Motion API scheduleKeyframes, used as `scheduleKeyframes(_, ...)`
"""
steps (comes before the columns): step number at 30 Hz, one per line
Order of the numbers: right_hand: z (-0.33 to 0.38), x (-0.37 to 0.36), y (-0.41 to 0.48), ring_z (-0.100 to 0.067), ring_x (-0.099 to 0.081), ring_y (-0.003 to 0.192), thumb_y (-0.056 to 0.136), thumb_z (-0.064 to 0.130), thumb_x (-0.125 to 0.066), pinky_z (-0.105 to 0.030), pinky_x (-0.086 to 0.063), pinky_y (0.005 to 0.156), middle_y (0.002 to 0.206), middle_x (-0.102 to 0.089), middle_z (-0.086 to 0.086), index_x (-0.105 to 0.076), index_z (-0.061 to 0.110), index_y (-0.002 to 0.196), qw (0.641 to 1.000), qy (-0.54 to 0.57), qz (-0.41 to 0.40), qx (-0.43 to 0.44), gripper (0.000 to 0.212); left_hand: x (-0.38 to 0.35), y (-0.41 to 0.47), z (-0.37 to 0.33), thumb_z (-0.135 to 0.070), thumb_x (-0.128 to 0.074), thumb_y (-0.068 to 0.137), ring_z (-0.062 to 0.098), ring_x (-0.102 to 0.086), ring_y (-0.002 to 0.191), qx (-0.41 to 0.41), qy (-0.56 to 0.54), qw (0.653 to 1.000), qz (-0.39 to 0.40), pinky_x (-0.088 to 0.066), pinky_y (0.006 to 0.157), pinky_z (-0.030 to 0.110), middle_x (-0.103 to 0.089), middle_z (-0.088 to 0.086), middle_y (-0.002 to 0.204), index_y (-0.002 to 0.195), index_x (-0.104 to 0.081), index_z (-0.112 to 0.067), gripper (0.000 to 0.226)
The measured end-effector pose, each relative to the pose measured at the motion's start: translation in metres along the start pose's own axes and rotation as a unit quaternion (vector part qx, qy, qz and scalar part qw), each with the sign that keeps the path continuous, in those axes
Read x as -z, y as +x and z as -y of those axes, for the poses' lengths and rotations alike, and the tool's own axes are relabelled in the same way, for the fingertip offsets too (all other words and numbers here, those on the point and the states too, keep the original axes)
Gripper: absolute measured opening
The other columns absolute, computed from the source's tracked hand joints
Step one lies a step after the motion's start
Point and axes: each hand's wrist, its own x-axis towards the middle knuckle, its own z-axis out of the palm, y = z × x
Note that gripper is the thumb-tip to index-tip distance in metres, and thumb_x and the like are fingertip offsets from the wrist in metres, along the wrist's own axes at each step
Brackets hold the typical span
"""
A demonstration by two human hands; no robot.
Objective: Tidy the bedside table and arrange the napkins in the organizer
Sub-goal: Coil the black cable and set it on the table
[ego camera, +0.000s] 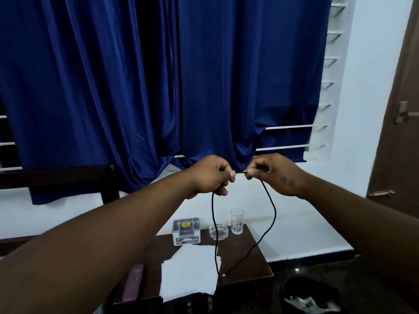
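Left hand (210, 175), right hand (272, 175) pinch thin black cable (212, 209); hanging loop could topple clear glass tumbler (237, 220), 6 o'clock below.

Dim indoor light, bluish cast; soft sheen on curtain (204, 75); wide-angle bending at edges; slight overall softness.

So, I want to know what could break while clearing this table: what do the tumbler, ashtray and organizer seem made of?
Tumbler: probably clear glass; it is see-through, with a thick faceted base.
Ashtray: clear glass too, going by its thick, glossy, see-through rim.
Organizer: likely plastic, with translucent grey dividers, a white lower body and a printed label.
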Motion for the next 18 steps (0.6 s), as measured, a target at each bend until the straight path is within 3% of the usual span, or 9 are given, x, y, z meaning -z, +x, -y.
scheduleKeyframes(3, 0.007, -0.007, 0.001, -0.009, -0.068, 0.091, 0.095, 0.027, -0.068, -0.037, -0.055, 0.089, 0.092, -0.075, 0.008, -0.075, 0.022, 0.093, 0.999, 0.012, 0.014, 0.031, 0.009, -0.003, 0.002, -0.003, -0.022, -0.057, 0.104, 0.016, -0.069, 0.063, -0.004, 0.005, 1.000, 0.003, -0.060, 0.073, 0.031, -0.060, 0.006, 0.081, 0.094, -0.068, -0.006, 0.022)
scheduleKeyframes(13, 0.004, -0.004, 0.003, -0.016, -0.068, 0.091, 0.094, 0.031, -0.067, -0.048, -0.054, 0.089, 0.092, -0.074, 0.006, -0.074, 0.025, 0.089, 1.000, 0.012, 0.000, 0.015, 0.010, 0.003, 0.002, -0.006, -0.021, -0.056, 0.104, 0.015, -0.068, 0.063, -0.007, 0.008, 1.000, -0.012, -0.061, 0.079, 0.036, -0.060, 0.006, 0.080, 0.093, -0.067, -0.006, 0.022)
scheduleKeyframes(18, 0.014, -0.010, 0.008, -0.008, -0.069, 0.089, 0.097, 0.023, -0.063, -0.034, -0.056, 0.085, 0.092, -0.075, 0.008, -0.074, 0.021, 0.091, 0.999, 0.003, -0.002, 0.035, 0.013, 0.001, 0.003, -0.009, -0.022, -0.056, 0.104, 0.016, -0.066, 0.062, -0.015, 0.020, 1.000, -0.014, -0.061, 0.075, 0.035, -0.060, 0.006, 0.080, 0.096, -0.067, -0.002, 0.024)
